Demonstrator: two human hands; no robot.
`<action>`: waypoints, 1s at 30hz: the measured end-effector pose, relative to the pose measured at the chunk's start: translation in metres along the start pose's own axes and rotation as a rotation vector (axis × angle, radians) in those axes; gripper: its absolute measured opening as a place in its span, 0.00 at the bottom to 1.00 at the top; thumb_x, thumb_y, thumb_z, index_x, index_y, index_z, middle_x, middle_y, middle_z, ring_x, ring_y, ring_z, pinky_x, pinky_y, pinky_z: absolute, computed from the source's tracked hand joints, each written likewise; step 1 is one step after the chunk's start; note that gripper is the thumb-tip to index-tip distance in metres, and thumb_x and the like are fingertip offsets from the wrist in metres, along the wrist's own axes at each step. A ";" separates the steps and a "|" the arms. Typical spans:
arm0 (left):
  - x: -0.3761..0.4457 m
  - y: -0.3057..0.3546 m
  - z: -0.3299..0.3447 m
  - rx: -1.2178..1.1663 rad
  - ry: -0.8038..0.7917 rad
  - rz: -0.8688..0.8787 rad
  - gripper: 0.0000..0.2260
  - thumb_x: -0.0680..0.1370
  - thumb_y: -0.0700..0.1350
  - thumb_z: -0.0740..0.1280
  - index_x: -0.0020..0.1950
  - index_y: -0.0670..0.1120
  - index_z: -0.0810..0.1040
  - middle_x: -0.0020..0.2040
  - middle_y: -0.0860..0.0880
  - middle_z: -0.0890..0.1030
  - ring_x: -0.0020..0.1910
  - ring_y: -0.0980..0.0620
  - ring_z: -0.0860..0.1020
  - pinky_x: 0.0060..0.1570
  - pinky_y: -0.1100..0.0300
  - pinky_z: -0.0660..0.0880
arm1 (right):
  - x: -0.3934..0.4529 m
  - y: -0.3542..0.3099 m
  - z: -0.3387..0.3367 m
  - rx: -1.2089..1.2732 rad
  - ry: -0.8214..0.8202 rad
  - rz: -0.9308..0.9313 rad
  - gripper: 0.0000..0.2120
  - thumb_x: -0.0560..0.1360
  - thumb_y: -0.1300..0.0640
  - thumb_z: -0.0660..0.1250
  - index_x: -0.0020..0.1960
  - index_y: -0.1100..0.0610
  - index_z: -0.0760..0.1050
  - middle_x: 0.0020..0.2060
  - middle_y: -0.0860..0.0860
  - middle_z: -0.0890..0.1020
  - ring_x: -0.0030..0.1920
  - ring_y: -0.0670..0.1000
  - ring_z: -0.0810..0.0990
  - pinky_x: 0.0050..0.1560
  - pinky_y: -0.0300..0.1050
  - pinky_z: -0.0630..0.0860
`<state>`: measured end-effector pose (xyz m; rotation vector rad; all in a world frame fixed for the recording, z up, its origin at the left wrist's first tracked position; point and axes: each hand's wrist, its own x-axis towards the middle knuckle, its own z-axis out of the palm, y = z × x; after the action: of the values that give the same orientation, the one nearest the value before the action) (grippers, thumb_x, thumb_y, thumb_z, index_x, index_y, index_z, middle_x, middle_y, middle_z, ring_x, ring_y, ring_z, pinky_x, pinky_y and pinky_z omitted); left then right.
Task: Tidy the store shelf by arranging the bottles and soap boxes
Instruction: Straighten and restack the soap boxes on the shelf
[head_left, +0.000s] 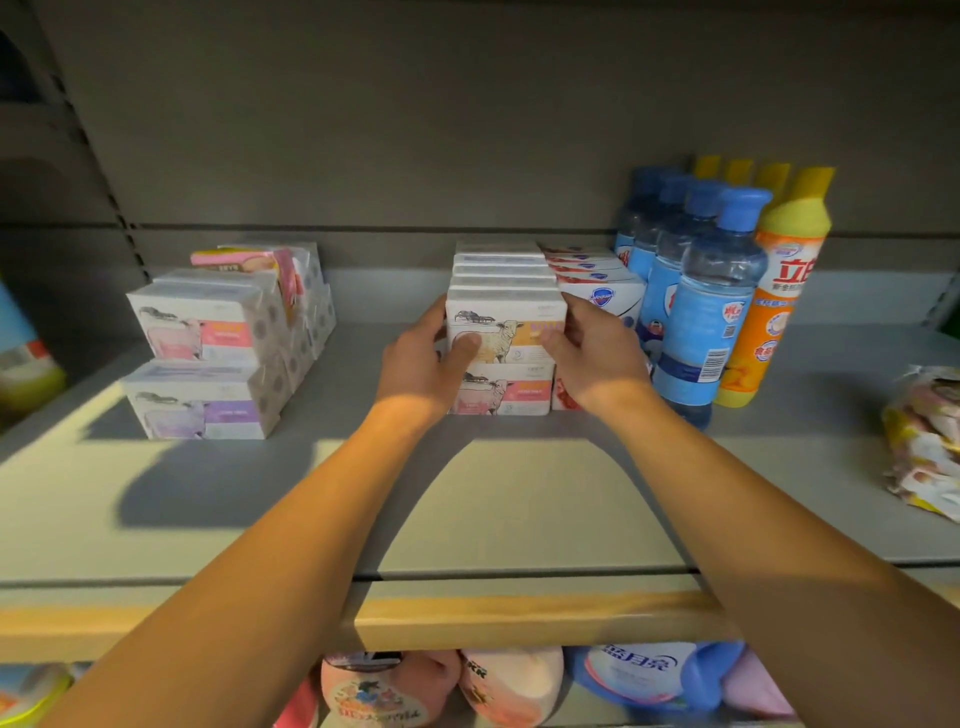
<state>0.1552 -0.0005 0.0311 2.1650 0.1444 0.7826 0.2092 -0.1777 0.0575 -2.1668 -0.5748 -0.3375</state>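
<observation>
Your left hand (426, 358) and right hand (587, 353) clamp the orange-label sheep soap box (506, 332) from either side, fingers curled onto its front face, so it sits squarely as the front box of the upper row in the middle stack. Holding both ends lets you nudge it flush with the pink-label sheep soap box (501, 392) beneath it and in line with the white boxes (501, 270) ranked behind. Just to the right, touching or nearly so, stand the Safeguard soap boxes (605, 291), then a file of blue-capped clear bottles (711, 312) and yellow-capped orange dish-soap bottles (779, 306), all upright and running front to back. Well apart on the left, a looser pile of soap boxes (208, 353) sits askew, with a pink box tilted on top; that group looks to need straightening next. Everything rests on a grey metal shelf (467, 509) with a wood-coloured front strip, backed by a grey panel; a crinkled packet (924, 441) lies at the right edge, and pink and blue goods fill the shelf below.
</observation>
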 end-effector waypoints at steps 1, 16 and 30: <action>-0.001 0.001 0.000 -0.001 0.000 0.000 0.16 0.79 0.48 0.65 0.67 0.55 0.75 0.50 0.64 0.79 0.49 0.65 0.76 0.40 0.82 0.66 | 0.000 0.000 0.000 -0.010 -0.004 0.007 0.16 0.80 0.56 0.63 0.67 0.52 0.74 0.60 0.50 0.82 0.59 0.51 0.80 0.56 0.41 0.74; -0.062 -0.007 -0.090 0.062 -0.048 -0.160 0.13 0.75 0.47 0.71 0.60 0.50 0.80 0.52 0.54 0.83 0.53 0.54 0.81 0.60 0.53 0.77 | -0.058 -0.051 0.013 -0.027 0.085 -0.246 0.26 0.75 0.50 0.69 0.71 0.48 0.66 0.67 0.50 0.72 0.64 0.49 0.72 0.59 0.46 0.73; -0.140 -0.100 -0.243 0.802 -0.011 -0.229 0.16 0.77 0.60 0.61 0.50 0.50 0.80 0.49 0.49 0.82 0.50 0.44 0.78 0.47 0.51 0.75 | -0.061 -0.151 0.167 -0.140 -0.305 -0.475 0.27 0.78 0.48 0.66 0.74 0.51 0.65 0.72 0.49 0.67 0.68 0.56 0.69 0.62 0.52 0.75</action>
<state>-0.0824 0.1777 0.0061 2.8193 0.8011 0.6368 0.0864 0.0186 0.0315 -2.2130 -1.2795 -0.3058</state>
